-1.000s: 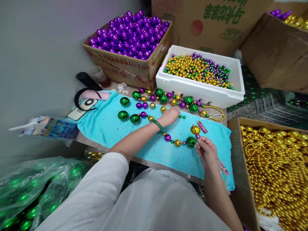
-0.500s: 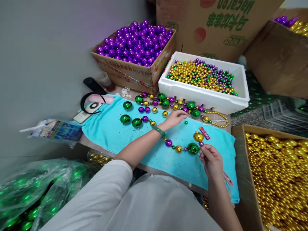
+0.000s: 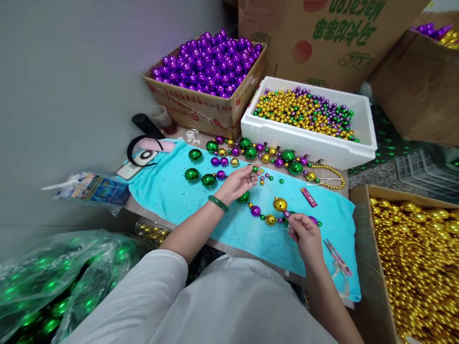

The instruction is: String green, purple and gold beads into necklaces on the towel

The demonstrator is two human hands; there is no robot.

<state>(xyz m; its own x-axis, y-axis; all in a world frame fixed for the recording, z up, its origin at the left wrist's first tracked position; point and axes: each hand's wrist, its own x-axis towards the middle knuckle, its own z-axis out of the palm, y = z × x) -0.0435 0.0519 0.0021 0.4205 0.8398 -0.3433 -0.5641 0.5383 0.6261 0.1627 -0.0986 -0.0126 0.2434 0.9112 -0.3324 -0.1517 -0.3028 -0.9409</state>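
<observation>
My right hand (image 3: pixel 304 233) pinches a strand of beads just below a small purple bead (image 3: pixel 286 214) and a large gold bead (image 3: pixel 280 204). A thin thread rises from the gold bead towards my left hand (image 3: pixel 241 183). My left fingers are curled together over the towel; what they hold, if anything, is too small to make out. Beside their tips is a small green bead (image 3: pixel 255 169), and I cannot tell whether they touch it. The strand's purple bead (image 3: pixel 255 210) and gold bead (image 3: pixel 270 219) lie on the turquoise towel (image 3: pixel 222 229).
Finished-looking bead strands lie along the towel's back edge by a white foam box (image 3: pixel 304 138) of small beads. A carton (image 3: pixel 201 107) holds purple balls; another (image 3: pixel 376 258) holds gold beads. Scissors (image 3: pixel 338 258) lie right, loose green balls (image 3: pixel 191 175) left.
My left hand has drawn back to the left and its fingers have curled, uncovering small loose beads. My right hand has shifted left with the strand, and the gold bead's thread now leans left.
</observation>
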